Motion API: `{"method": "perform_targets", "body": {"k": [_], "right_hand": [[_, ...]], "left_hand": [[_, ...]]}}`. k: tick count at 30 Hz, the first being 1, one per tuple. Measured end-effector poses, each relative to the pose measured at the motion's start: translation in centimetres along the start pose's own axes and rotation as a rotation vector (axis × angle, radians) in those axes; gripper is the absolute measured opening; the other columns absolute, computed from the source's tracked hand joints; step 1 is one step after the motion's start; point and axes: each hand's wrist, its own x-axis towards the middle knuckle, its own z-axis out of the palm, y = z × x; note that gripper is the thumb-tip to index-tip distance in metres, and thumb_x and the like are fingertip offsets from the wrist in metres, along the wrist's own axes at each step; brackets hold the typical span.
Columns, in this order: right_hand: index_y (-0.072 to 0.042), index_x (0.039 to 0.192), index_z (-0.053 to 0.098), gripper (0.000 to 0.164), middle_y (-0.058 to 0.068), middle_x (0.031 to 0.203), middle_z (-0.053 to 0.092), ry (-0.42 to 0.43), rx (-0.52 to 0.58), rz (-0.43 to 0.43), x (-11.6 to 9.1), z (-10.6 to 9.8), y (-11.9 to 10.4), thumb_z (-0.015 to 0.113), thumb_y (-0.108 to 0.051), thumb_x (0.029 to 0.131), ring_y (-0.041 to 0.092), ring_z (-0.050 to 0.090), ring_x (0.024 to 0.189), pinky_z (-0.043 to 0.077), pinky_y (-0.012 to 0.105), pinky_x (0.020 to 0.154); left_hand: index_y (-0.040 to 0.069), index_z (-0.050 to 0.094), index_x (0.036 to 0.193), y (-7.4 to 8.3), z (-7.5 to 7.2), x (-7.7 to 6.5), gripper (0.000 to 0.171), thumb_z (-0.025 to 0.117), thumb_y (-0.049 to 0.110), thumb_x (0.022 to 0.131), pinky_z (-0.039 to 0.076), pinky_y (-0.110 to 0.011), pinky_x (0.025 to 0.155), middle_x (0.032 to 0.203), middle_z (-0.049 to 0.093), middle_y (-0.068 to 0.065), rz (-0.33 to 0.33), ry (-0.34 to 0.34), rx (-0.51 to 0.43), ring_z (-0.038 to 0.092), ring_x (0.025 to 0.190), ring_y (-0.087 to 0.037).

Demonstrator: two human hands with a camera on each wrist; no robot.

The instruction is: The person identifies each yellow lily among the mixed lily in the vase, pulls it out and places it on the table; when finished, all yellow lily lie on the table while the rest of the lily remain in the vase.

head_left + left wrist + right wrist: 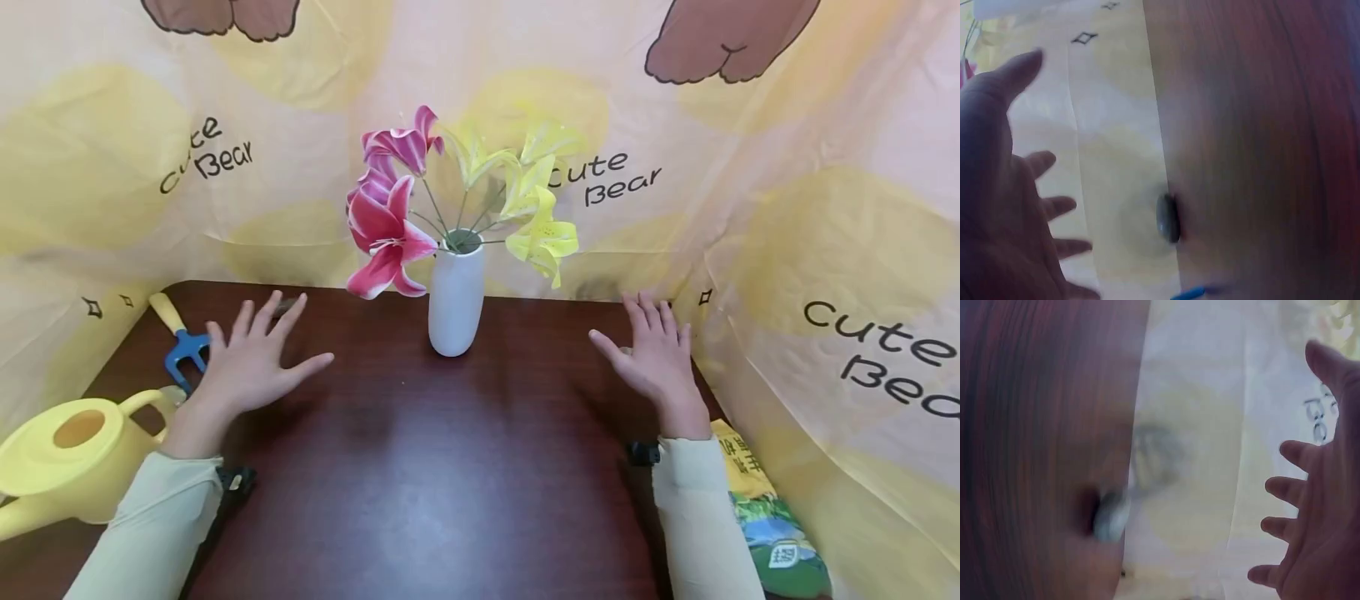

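Note:
My left hand (251,362) is raised over the left side of the table, fingers spread and holding nothing. On the right, my other hand (656,358) has its fingers extended too, with nothing in it. Between them at the back stands a white vase (455,304), upright, with pink lilies (382,229) leaning left and yellow lilies (543,237) leaning right. A dark, smooth stone (1169,219) lies at the table's edge in the left wrist view. The right wrist view shows a pale, blurred stone (1110,517) near that edge; my hand mostly covers it in the head view.
Left of my left hand are a yellow watering can (97,475) and a blue hand fork (183,354) with a cream handle. A yellow and green bag (780,517) lies beside my right forearm. Printed cloth (847,250) walls in the dark wooden table (420,500).

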Motion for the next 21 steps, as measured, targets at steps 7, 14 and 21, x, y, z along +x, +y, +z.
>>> {"method": "perform_targets", "body": {"k": [7,14,21], "right_hand": [[-0.005,0.16,0.059,0.061,0.021,0.163,0.061,0.183,0.33,-0.266,0.0,1.3,-5.0,0.077,-0.03,0.108,0.046,0.052,0.154,0.04,0.07,0.127],[-0.007,0.132,0.08,0.028,0.013,0.13,0.082,0.295,0.869,-0.226,1.8,3.7,-13.5,0.08,-0.014,0.105,0.015,0.077,0.115,0.06,0.023,0.1],[0.009,0.119,0.077,0.022,-0.002,0.105,0.083,0.526,1.367,-0.163,4.9,5.2,-20.3,0.082,0.002,0.099,0.008,0.078,0.105,0.063,0.028,0.099]], "left_hand": [[0.021,0.043,0.173,4.2,2.4,3.0,0.086,0.08,0.051,0.101,0.046,-0.082,0.117,0.174,0.045,-0.02,0.197,0.041,-0.235,0.047,0.158,-0.048],[0.014,0.055,0.159,10.7,6.0,7.8,0.071,0.089,0.028,0.098,0.052,-0.07,0.12,0.162,0.06,-0.015,0.298,0.199,-0.665,0.06,0.148,-0.045],[0.026,0.04,0.172,15.1,8.8,9.7,0.093,0.092,0.031,0.095,0.052,-0.071,0.12,0.17,0.051,-0.007,0.213,0.203,-0.992,0.055,0.153,-0.038]]}}
